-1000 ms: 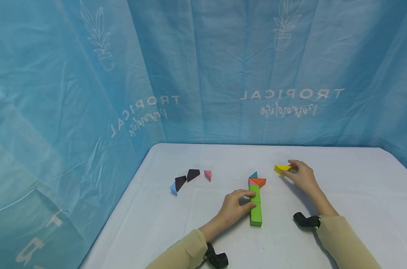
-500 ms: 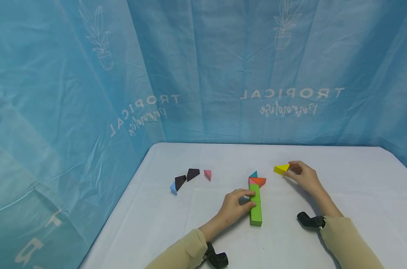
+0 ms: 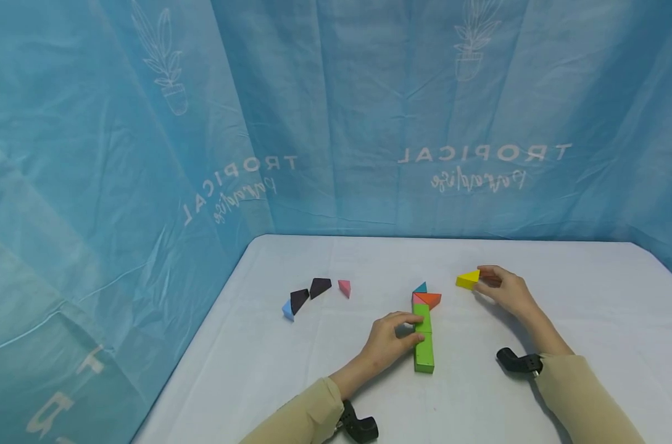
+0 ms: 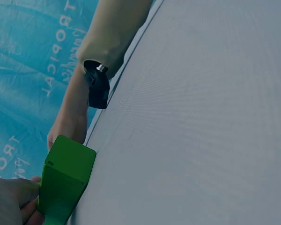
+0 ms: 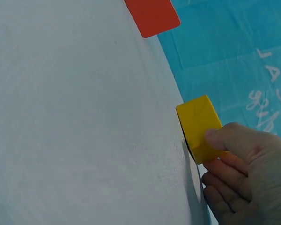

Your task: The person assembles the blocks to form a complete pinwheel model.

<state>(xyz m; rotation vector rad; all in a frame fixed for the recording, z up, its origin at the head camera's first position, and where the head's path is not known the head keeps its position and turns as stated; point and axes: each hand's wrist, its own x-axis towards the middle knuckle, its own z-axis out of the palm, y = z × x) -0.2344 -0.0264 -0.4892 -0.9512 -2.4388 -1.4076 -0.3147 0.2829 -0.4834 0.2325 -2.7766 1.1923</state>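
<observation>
In the head view, my left hand rests its thumb and index fingertips on two green blocks laid end to end. The near end of a green block fills the lower left of the left wrist view. My right hand pinches a yellow triangular block at its right end, with the thumb on it in the right wrist view. Beyond the green blocks sit a pink triangle, an orange triangular block and a teal triangle, grouped closely.
Farther left on the white table lie two black four-sided blocks, a light blue block against one of them, and a pink triangular block. A blue printed curtain hangs behind the table.
My right hand has moved slightly to the right and turned the yellow block a little. My left hand stays on the green blocks.
</observation>
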